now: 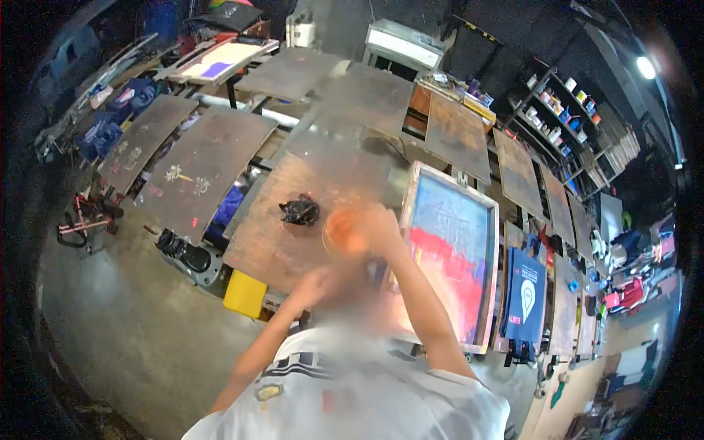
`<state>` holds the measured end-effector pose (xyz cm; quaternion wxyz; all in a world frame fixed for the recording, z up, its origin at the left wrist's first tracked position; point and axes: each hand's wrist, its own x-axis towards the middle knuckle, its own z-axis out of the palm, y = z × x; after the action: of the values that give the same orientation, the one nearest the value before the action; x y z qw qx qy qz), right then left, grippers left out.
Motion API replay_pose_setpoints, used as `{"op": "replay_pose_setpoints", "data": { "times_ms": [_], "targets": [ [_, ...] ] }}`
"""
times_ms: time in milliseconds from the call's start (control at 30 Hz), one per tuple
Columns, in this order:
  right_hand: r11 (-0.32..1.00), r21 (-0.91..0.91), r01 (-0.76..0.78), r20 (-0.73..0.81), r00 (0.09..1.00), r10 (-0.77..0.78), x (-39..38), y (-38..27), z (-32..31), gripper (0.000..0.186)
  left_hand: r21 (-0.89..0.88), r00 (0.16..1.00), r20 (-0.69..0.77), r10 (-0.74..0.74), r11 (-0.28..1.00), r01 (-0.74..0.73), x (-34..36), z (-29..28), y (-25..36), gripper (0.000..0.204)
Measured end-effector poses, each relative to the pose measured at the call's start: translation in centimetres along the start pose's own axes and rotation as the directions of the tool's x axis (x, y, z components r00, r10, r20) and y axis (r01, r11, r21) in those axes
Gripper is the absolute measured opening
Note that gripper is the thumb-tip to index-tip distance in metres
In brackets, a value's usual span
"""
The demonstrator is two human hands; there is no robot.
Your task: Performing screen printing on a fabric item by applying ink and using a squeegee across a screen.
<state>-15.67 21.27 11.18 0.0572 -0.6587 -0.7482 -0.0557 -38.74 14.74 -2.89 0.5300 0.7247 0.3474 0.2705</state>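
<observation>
My right hand (380,229) is at the right side of a round orange tub (343,230), its fingers closed at the rim; blur hides the exact grip. A thin curved line, perhaps a wire handle, shows at the tub's left. Nearer to me, my left hand (314,284) hovers by the front of a brown board (268,246), apart from the tub, its fingers smeared. A crumpled black thing (299,210), like a plastic bag, lies on the board left of the tub. Right of my right arm is a wood-framed printing screen (493,275) with blue mesh and red-pink ink.
Flat boards (213,165) on metal arms stand around me. Dark blue printed cloth (524,293) hangs over one at the right. A yellow box (246,293) sits below the board's front left corner. Another screen (227,59) lies far left; a shelf of bottles (561,110) stands far right.
</observation>
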Motion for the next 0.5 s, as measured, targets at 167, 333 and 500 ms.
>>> {"op": "replay_pose_setpoints", "data": {
  "times_ms": [167,333,500],
  "targets": [
    [0.991,0.132,-0.018,-0.042,0.999,0.024,0.7,0.3,-3.6,0.038,0.036,0.996,-0.032,0.080,0.996,-0.079,0.6,-0.5,-1.2,0.033],
    [0.991,-0.114,0.071,-0.027,0.997,-0.075,0.2,-0.4,0.4,0.039,0.011,0.997,-0.016,0.070,0.998,-0.070,0.9,0.2,-0.3,0.032],
    [0.994,-0.105,0.043,0.041,0.998,-0.039,-0.1,-0.8,-4.2,0.038,0.007,0.996,-0.080,0.050,0.999,-0.050,0.0,-0.6,-1.6,0.035]
  ]
}}
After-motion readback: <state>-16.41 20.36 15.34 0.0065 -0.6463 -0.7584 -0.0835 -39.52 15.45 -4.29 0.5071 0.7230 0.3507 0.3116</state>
